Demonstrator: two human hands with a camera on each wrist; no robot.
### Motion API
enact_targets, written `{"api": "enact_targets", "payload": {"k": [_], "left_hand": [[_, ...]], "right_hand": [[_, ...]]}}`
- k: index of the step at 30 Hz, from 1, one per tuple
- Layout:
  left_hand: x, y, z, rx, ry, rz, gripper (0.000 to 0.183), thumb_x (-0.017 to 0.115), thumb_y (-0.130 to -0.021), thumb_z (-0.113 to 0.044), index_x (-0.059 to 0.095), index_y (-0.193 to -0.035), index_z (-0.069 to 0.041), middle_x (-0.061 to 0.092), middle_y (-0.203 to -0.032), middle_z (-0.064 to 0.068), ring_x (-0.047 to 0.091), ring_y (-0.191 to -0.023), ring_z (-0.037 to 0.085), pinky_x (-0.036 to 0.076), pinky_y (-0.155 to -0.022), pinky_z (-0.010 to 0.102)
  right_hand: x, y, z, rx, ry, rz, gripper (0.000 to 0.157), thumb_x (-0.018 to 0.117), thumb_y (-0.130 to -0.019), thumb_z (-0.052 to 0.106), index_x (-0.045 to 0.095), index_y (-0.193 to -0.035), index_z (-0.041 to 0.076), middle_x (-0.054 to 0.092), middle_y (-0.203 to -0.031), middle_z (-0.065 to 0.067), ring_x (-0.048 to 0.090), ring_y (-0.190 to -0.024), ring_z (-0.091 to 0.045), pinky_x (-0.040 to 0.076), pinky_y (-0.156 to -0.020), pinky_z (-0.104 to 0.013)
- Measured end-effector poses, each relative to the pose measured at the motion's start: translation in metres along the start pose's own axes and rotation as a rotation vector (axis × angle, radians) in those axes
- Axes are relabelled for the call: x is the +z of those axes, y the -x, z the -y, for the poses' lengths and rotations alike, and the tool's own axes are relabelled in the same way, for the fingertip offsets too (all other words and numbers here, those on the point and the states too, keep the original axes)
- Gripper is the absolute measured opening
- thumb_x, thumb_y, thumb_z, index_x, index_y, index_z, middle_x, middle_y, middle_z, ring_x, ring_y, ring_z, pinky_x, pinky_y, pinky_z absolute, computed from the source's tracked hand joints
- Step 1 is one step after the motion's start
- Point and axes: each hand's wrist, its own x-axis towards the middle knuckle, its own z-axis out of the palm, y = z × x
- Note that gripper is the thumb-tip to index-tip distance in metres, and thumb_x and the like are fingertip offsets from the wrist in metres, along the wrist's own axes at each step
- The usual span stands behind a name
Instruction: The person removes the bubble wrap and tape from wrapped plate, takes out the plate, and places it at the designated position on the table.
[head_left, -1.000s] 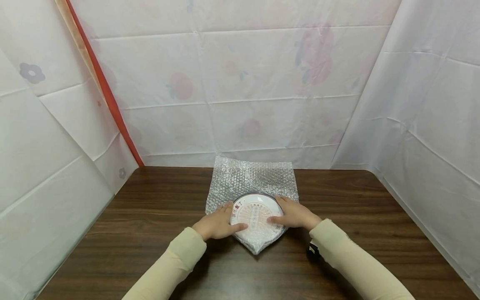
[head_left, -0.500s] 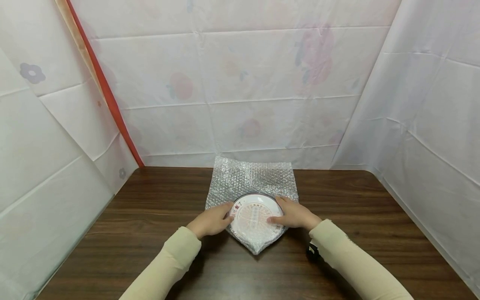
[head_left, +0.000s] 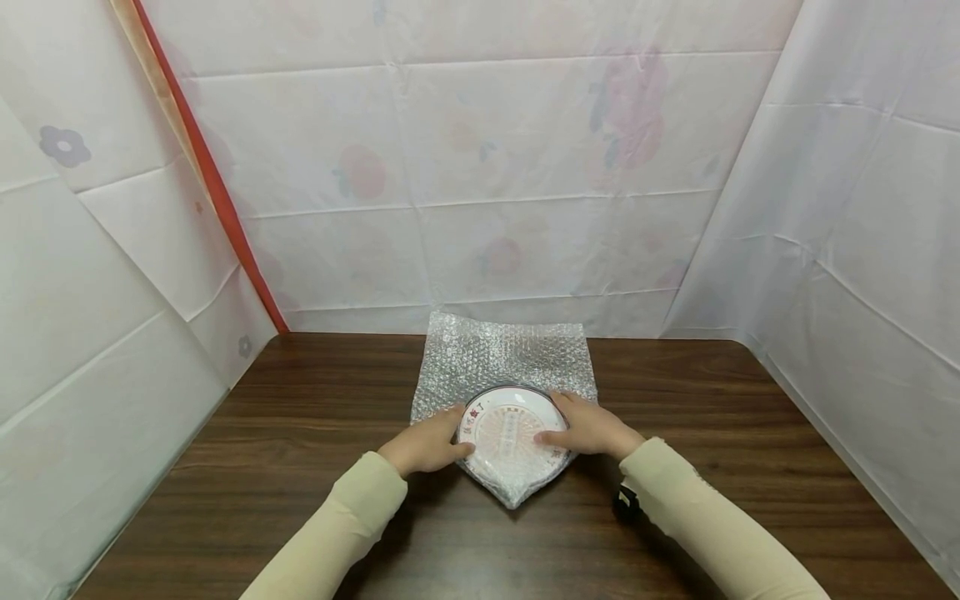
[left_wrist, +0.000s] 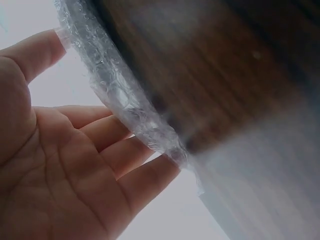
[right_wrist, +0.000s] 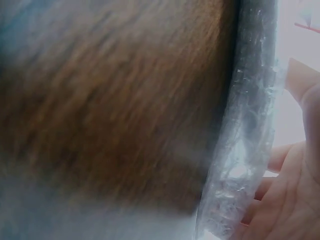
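With thumbs spread from the fingers, the left hand [head_left: 426, 442] and right hand [head_left: 596, 428] rest against opposite sides of the plate [head_left: 510, 442], which lies partly covered in bubble wrap [head_left: 510, 350] on the desk [head_left: 300, 450]. Light, even pressure from both sides should keep the layers from slipping. The desk is dark, wood-grained; pale printed sheeting [head_left: 487, 125] encloses its back and sides.

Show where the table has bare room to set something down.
Bare table lies left of the left hand to the left curtain, right of the right hand to the right curtain, and between the sleeves. Crowded: the centre, with bubble wrap, plate and both hands.
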Motion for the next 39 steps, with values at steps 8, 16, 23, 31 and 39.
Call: {"api": "enact_targets", "payload": {"k": [8,16,23,31,39], "left_hand": [[0.001,-0.002,-0.001,-0.012,-0.03,0.004,0.078,0.063,-0.094,-0.035,0.029,-0.151,0.006,0.032,-0.157,0.022,0.034,-0.145,0.038,0.029,-0.118,0.049],[0.0,-0.003,-0.003,-0.004,-0.049,0.0,0.078,0.063,-0.094,-0.034,0.029,-0.15,0.008,0.035,-0.155,0.024,0.038,-0.141,0.04,0.033,-0.116,0.05],[-0.001,-0.002,-0.005,-0.012,-0.057,-0.009,0.079,0.064,-0.093,-0.036,0.029,-0.15,0.008,0.039,-0.152,0.024,0.041,-0.139,0.04,0.035,-0.115,0.052],[0.0,-0.002,-0.005,-0.017,-0.057,-0.004,0.079,0.063,-0.094,-0.036,0.029,-0.15,0.008,0.037,-0.154,0.024,0.039,-0.141,0.039,0.033,-0.116,0.05],[0.002,-0.002,-0.001,-0.022,-0.055,0.0,0.079,0.062,-0.094,-0.037,0.028,-0.151,0.006,0.035,-0.155,0.023,0.037,-0.142,0.039,0.032,-0.117,0.05]], "right_hand": [[-0.006,-0.003,0.004,-0.073,-0.018,-0.03,0.089,0.064,-0.09,0.053,0.03,-0.152,-0.001,0.032,-0.156,-0.025,0.031,-0.145,-0.04,0.03,-0.116,-0.055],[-0.012,-0.007,0.018,-0.181,-0.087,-0.065,0.079,0.063,-0.093,0.045,0.033,-0.151,0.001,0.038,-0.154,-0.019,0.038,-0.142,-0.038,0.031,-0.116,-0.053],[-0.007,-0.006,0.023,-0.225,-0.164,-0.064,0.07,0.062,-0.096,0.04,0.036,-0.151,0.006,0.061,-0.135,-0.016,0.061,-0.12,-0.034,0.048,-0.102,-0.05],[-0.012,-0.002,0.023,-0.216,-0.154,-0.109,0.057,0.063,-0.095,0.036,0.051,-0.143,0.008,0.071,-0.113,-0.008,0.066,-0.104,-0.025,0.053,-0.091,-0.044],[-0.023,0.005,0.028,-0.267,-0.151,-0.136,0.052,0.064,-0.096,0.031,0.052,-0.14,0.006,0.07,-0.107,-0.006,0.066,-0.1,-0.021,0.055,-0.089,-0.043]]}}
